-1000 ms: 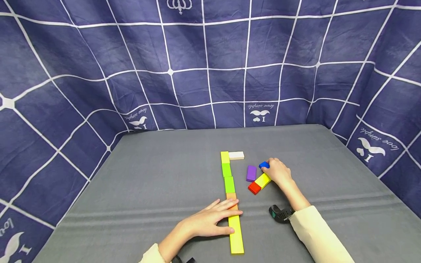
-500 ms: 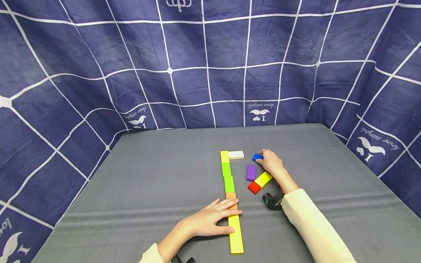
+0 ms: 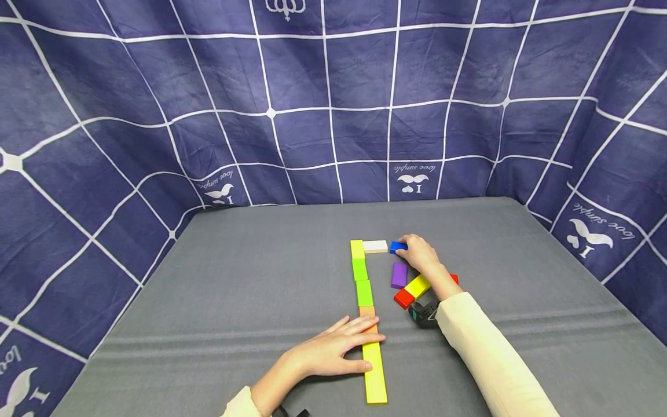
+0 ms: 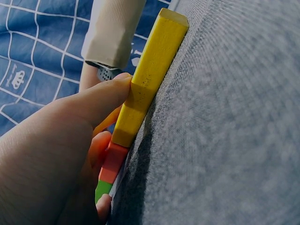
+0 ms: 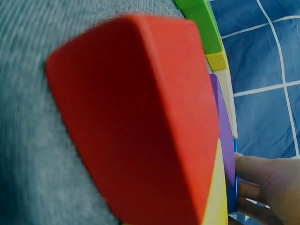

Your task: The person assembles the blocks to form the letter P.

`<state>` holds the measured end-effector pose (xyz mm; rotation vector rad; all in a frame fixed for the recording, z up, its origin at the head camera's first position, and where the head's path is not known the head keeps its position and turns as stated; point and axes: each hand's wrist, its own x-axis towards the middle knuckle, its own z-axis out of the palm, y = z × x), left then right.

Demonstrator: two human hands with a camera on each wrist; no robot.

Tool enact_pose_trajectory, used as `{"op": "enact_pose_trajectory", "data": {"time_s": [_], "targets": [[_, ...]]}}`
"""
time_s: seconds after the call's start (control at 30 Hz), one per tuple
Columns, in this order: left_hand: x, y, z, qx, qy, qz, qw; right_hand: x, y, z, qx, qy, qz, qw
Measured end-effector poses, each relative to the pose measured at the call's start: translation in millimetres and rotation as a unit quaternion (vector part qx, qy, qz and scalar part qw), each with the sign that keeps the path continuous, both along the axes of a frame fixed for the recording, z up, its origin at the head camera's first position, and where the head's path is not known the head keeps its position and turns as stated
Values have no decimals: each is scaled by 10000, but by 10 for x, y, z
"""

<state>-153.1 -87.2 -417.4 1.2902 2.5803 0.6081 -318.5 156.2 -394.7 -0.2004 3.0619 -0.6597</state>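
A straight row of blocks runs away from me: a long yellow block (image 3: 376, 385) nearest, then an orange block (image 3: 366, 311), green blocks (image 3: 364, 293) and a yellow-green block (image 3: 356, 249) at the far end. My left hand (image 3: 333, 351) rests across the yellow and orange blocks with spread fingers. In the left wrist view its thumb touches the side of the yellow block (image 4: 150, 75). A white block (image 3: 375, 247) extends right from the row's far end. My right hand (image 3: 421, 255) pinches a blue block (image 3: 397, 248) just right of the white block, a narrow gap apart.
A purple block (image 3: 399, 275) lies just in front of the blue one. Nearer stand a red block (image 3: 403, 299) and a yellow block (image 3: 417, 286) end to end. Another red block (image 3: 455, 279) shows beyond my right forearm. A blue grid-patterned curtain (image 3: 359, 133) borders the grey table (image 3: 260, 260).
My right hand has slid the blue block left and slightly away, up close to the white block. The red block behind the forearm has come into view. My left hand has stayed put.
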Motion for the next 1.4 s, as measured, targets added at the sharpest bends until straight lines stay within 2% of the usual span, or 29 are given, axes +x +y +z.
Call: {"op": "enact_pose_trajectory", "data": {"time_s": [0.13,0.33,0.6,0.87,1.1,1.4], "targets": [[8,6,-7,-4,34,-40,10000,-8,-22,-19,-19,-69,-58,10000],[13,6,-13,19,129,-73,9999,-29,-89,-43,173,115,46,9998],[11,13,-9,21,12,-34,10000,-88,-184,-42,418,11,122,9991],[-8,12,-1,10,-109,-28,9999,-112,-197,-62,301,18,-31,9995],[-2,-20,11,-20,-172,14,9998,-97,-125,-50,163,-118,-65,9998],[-9,-10,5,-24,-210,13,9998,-34,-137,-39,301,168,-153,9993]]}}
